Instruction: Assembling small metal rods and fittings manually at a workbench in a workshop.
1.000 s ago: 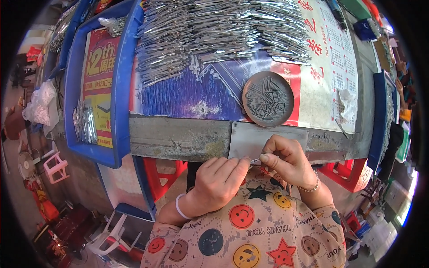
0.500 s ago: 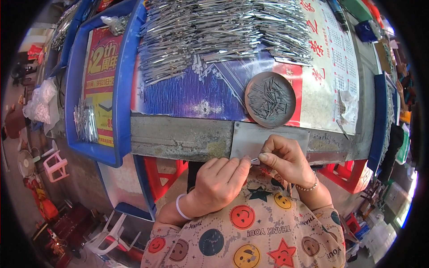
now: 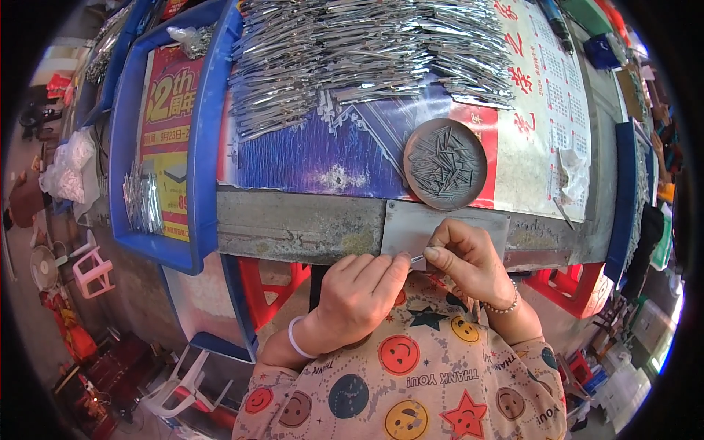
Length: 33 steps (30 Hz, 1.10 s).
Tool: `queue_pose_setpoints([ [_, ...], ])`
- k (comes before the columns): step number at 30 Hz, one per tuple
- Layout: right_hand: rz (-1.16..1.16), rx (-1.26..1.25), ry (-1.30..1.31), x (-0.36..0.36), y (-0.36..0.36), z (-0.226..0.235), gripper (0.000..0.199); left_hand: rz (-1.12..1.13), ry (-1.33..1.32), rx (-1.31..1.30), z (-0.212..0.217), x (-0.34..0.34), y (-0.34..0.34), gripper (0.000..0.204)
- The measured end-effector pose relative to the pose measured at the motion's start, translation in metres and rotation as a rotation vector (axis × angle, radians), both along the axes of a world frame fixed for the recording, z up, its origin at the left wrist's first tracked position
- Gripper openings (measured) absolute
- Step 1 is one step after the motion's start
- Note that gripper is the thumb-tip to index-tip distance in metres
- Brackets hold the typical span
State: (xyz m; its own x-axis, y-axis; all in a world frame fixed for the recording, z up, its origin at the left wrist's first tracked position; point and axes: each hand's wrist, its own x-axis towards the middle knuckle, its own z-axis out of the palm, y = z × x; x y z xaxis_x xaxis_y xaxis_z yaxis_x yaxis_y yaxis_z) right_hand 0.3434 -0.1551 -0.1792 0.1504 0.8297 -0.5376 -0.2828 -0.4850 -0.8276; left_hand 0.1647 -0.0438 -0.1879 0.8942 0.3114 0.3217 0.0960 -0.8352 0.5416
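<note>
My left hand (image 3: pixel 356 297) is closed at the table's near edge, its thumb and forefinger on a thin shiny metal piece (image 3: pixel 418 258). Only a short end of that piece shows; the rest is hidden in the fingers. From the other side my right hand (image 3: pixel 471 265) pinches the same end between thumb and forefinger. Both hands are in front of a flat grey metal plate (image 3: pixel 405 224). Beyond it stands a round brown dish (image 3: pixel 408 178) with many small dark metal pins (image 3: pixel 445 158) in it. Long thin metal strips (image 3: pixel 374 51) lie in heaped rows at the back.
A blue tray (image 3: pixel 204 147) on the left holds a small bundle of metal strips (image 3: pixel 143 202) and a plastic bag (image 3: pixel 192 38). Printed paper sheets (image 3: pixel 539 147) cover the tabletop. Crumpled white paper (image 3: pixel 573 174) lies at right. Red stools (image 3: pixel 268 290) stand below the table.
Both hands keep their grip on the thin metal piece, nearly in place. The whole view has shifted very slightly.
</note>
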Motion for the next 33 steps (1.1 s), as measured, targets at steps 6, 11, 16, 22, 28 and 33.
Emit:
queue_pose_setpoints([
  [6, 0.026, 0.010, -0.103, -0.002, 0.003, 0.000, 0.023, 0.007, 0.023, 0.007, 0.000, -0.002, 0.001, 0.033],
  [11, 0.081, 0.077, -0.210, -0.002, 0.004, -0.002, 0.022, 0.021, 0.036, 0.016, 0.001, -0.003, -0.001, 0.032],
  [16, 0.086, 0.115, -0.207, -0.005, -0.001, -0.007, 0.019, 0.012, 0.024, -0.014, -0.001, -0.004, -0.003, 0.032],
  [22, 0.033, 0.172, -0.231, -0.010, -0.004, -0.016, 0.017, 0.026, 0.025, -0.066, -0.001, -0.005, -0.005, 0.033],
  [28, 0.034, 0.160, -0.231, -0.010, -0.001, -0.018, 0.017, 0.034, 0.026, -0.090, -0.003, -0.006, -0.002, 0.033],
  [33, -0.011, 0.097, -0.089, -0.011, 0.003, -0.016, 0.018, 0.038, 0.072, -0.102, -0.001, -0.005, 0.000, 0.032],
])
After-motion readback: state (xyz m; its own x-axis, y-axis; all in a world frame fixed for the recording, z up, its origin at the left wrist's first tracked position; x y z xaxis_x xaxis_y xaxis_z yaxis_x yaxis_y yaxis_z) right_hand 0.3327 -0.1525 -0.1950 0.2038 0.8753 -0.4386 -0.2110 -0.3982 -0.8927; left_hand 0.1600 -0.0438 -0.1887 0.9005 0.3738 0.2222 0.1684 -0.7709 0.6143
